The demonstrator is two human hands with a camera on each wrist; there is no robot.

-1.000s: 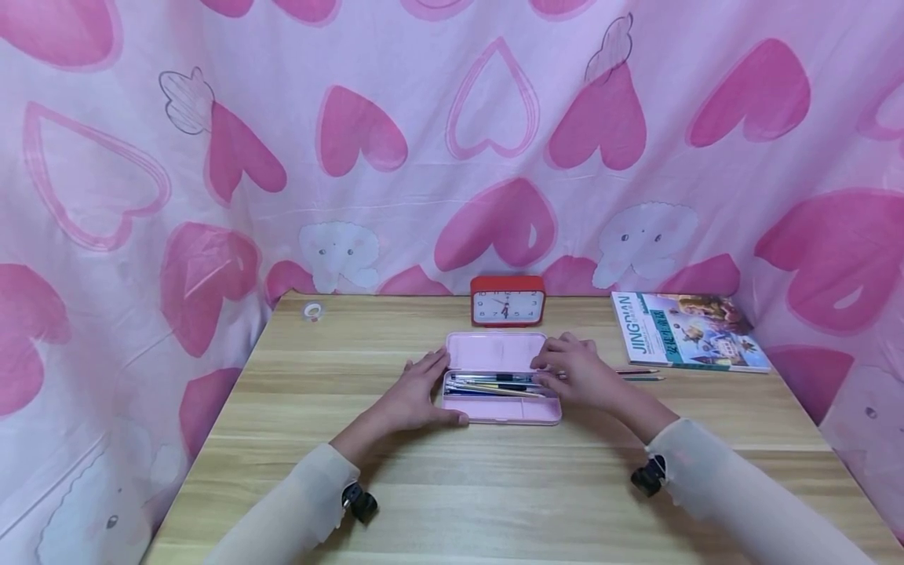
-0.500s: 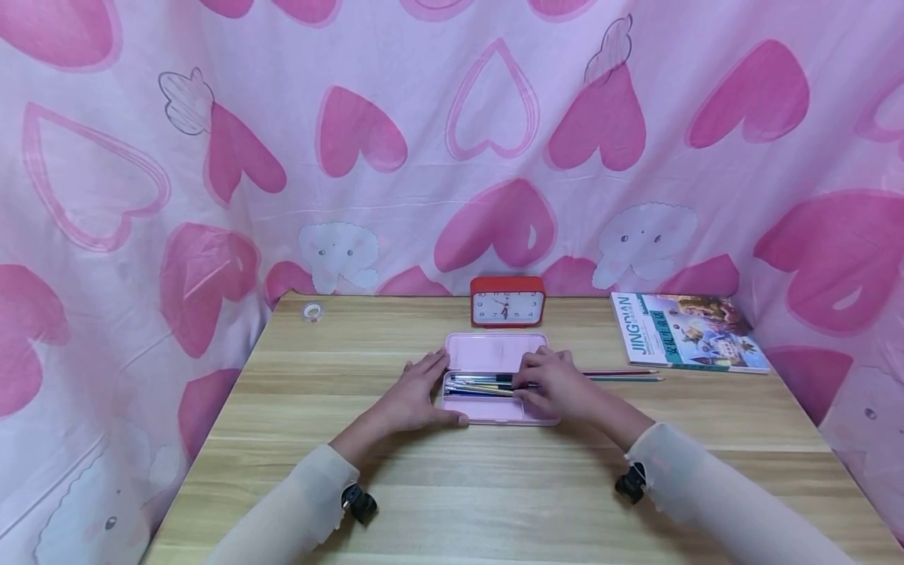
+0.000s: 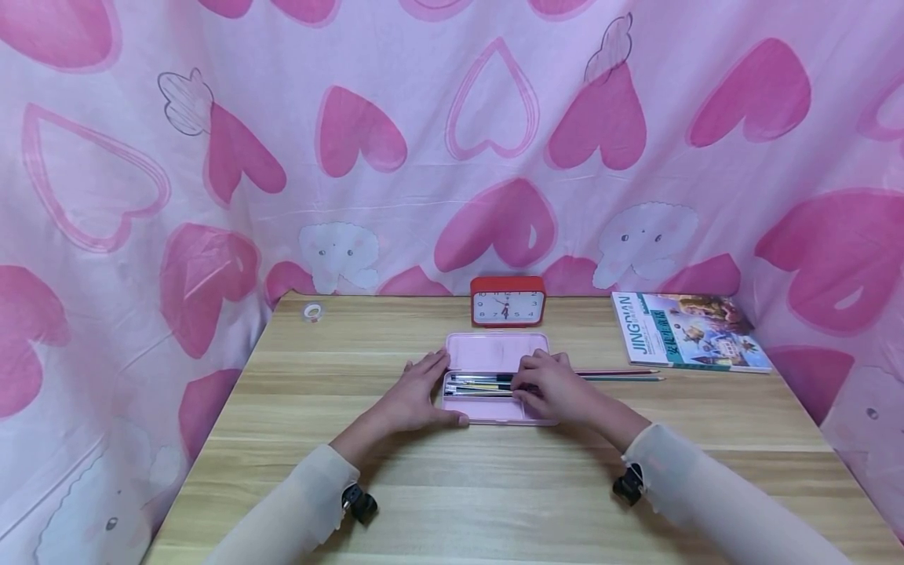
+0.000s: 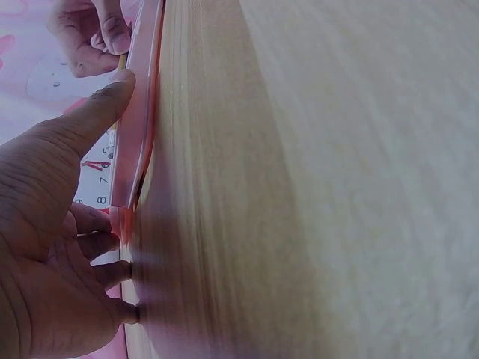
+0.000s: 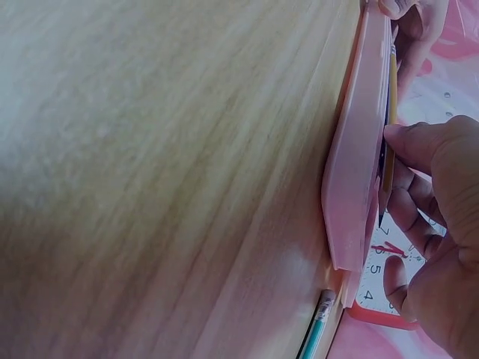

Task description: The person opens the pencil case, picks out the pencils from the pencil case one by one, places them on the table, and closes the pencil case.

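Note:
A pink pencil case (image 3: 487, 410) lies on the table with its lid (image 3: 487, 351) folded back. Several pens and pencils (image 3: 476, 384) fill its rear compartment, while the front one shows bare pink. My left hand (image 3: 410, 396) braces the left end, thumb on the front rim and straight fingers spread along the side. Over the right part of the case, my right hand (image 3: 554, 387) pinches a yellow pencil (image 5: 392, 82) lying at the compartment. In the right wrist view the thumb presses on this pencil and the other fingers curl behind it.
A reddish pencil (image 3: 621, 372) and a green pencil (image 3: 628, 379) lie right of the case. Behind stands a red alarm clock (image 3: 508, 308). A magazine (image 3: 695, 333) lies at the back right, a tape roll (image 3: 312, 312) at the back left. A pink heart-patterned curtain (image 3: 395, 212) surrounds the table.
My right hand has moved left from the right end of the case to over the pens and pencils, uncovering more of the two loose pencils. The left hand stays in place.

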